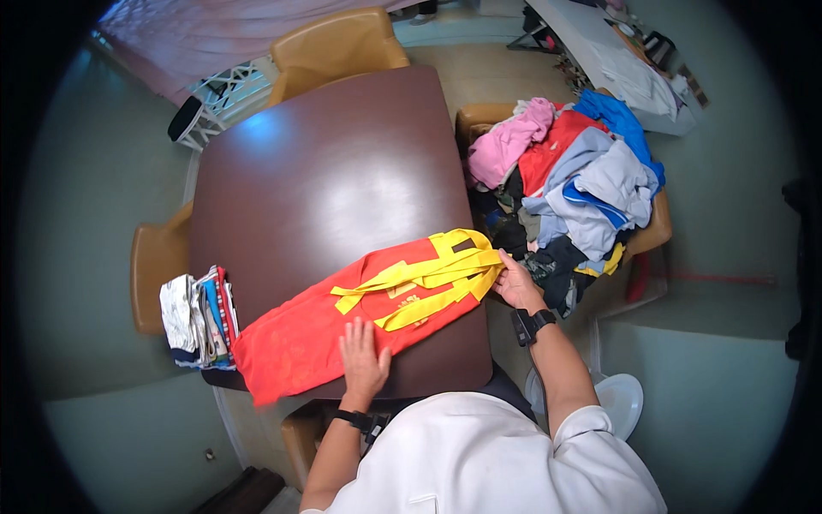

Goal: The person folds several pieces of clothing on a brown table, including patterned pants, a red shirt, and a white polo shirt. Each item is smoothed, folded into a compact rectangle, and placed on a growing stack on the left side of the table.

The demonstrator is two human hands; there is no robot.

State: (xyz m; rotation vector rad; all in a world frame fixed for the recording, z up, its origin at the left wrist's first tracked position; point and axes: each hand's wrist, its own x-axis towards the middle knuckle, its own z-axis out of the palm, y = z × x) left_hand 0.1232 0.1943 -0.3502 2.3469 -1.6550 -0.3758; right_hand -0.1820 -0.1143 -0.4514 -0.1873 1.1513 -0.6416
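Observation:
A red apron (291, 343) with yellow trim and long yellow straps (402, 276) lies folded lengthwise across the near part of the table. Its yellow end points right, and the plain red end reaches the table's left edge. My left hand (364, 360) rests flat on the red cloth near the front edge, fingers stretched out. At the right end, my right hand (518, 284) has its fingers closed on the yellow edge of the apron. The right fingertips are partly hidden by the cloth.
A stack of folded clothes (199, 317) sits at the table's left corner. On a chair to the right is a loose heap of clothes (565, 180). The dark table (325, 163) has tan chairs (338, 43) around it. A white stool (195, 122) stands far left.

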